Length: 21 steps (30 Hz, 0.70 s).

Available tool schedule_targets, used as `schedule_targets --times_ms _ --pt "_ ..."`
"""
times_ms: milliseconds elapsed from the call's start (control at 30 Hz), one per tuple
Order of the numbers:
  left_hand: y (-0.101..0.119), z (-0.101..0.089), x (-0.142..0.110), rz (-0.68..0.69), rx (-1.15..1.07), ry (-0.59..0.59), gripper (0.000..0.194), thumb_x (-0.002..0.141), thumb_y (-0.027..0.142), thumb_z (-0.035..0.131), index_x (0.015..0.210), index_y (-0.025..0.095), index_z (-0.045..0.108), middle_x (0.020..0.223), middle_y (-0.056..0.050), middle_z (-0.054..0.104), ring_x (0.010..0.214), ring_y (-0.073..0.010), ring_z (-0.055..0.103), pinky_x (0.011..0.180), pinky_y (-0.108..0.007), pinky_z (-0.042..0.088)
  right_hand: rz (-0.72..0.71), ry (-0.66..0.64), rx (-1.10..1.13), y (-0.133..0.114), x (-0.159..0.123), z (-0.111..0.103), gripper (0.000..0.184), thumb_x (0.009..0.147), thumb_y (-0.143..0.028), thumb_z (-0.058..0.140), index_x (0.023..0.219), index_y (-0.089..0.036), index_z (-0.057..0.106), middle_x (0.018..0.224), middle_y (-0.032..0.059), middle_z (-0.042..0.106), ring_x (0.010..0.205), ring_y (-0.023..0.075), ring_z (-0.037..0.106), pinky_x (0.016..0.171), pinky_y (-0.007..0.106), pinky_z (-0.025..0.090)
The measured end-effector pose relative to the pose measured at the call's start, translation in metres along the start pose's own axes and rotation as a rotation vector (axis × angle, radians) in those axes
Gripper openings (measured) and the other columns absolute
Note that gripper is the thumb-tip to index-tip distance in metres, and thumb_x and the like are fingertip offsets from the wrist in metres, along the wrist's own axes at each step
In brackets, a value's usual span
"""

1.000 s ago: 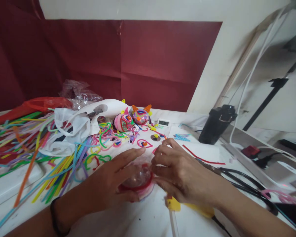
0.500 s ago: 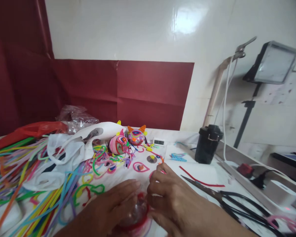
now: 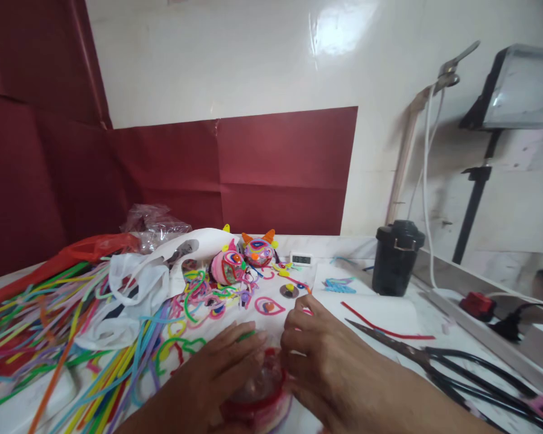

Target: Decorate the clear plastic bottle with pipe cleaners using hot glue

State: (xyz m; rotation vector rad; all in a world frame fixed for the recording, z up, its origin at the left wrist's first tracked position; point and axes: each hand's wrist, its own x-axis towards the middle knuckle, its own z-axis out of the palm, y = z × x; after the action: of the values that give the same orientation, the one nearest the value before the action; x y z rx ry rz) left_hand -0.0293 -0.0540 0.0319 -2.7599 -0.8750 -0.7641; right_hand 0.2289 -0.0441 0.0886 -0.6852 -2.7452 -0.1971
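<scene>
Low in the middle of the head view, a clear plastic ball rests between my hands, wrapped in red and pink pipe cleaner round its lower part. My left hand is closed round its left side, fingers over the top. The fingers of my right hand are curled against its right side, at a red pipe cleaner running along the ball. Those fingertips are partly hidden. Beyond the hands lie a pink teardrop-shaped coil and two decorated balls, one pink and one with orange ears.
Loose pipe cleaners and a white bag cover the left side. To the right are black-handled scissors, a red pipe cleaner strip, a black cup and a power strip. A small digital display stands at the back.
The view has shifted and tilted slightly, so things sit a little further right. Both hands stay on the ball, with little visible change in their grip.
</scene>
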Motion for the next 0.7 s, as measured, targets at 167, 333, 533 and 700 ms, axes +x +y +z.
schedule_targets --times_ms 167,333,533,700 --pt "-0.0008 0.0025 0.0011 -0.01 -0.049 -0.033 0.072 0.09 0.054 0.057 0.152 0.034 0.027 0.15 -0.005 0.049 0.136 -0.0265 0.048 0.11 -0.041 0.044 0.0 -0.027 -0.025 0.0032 -0.0002 -0.0018 0.025 0.093 -0.021 0.051 0.069 -0.017 0.06 0.081 0.0026 0.067 0.088 0.0205 0.055 0.096 0.047 0.026" --pt "-0.0011 0.0053 -0.0007 -0.048 -0.082 -0.072 0.075 0.088 0.054 0.06 0.152 0.035 0.025 0.152 -0.005 0.046 0.138 -0.0281 0.045 0.111 -0.043 0.043 0.003 -0.046 -0.028 0.0028 0.0016 -0.0027 0.025 0.092 -0.021 0.05 0.069 -0.017 0.06 0.081 0.0026 0.066 0.085 0.0193 0.054 0.091 0.045 0.028" --pt "-0.0011 0.0081 -0.0019 -0.049 -0.107 -0.053 0.076 0.089 0.049 0.061 0.153 0.034 0.024 0.155 -0.007 0.041 0.139 -0.0286 0.043 0.112 -0.044 0.041 -0.013 -0.013 -0.028 0.0048 -0.0006 -0.0012 0.028 0.092 -0.022 0.051 0.066 -0.017 0.057 0.076 0.0011 0.064 0.082 0.018 0.051 0.089 0.043 0.028" --pt "-0.0014 0.0099 0.0014 -0.029 -0.132 -0.048 0.072 0.091 0.048 0.058 0.152 0.033 0.023 0.155 -0.009 0.04 0.141 -0.0286 0.04 0.113 -0.045 0.039 -0.006 -0.011 -0.04 0.0058 -0.0014 -0.0015 0.025 0.092 -0.022 0.052 0.068 -0.017 0.059 0.079 0.001 0.066 0.086 0.0184 0.053 0.093 0.045 0.026"
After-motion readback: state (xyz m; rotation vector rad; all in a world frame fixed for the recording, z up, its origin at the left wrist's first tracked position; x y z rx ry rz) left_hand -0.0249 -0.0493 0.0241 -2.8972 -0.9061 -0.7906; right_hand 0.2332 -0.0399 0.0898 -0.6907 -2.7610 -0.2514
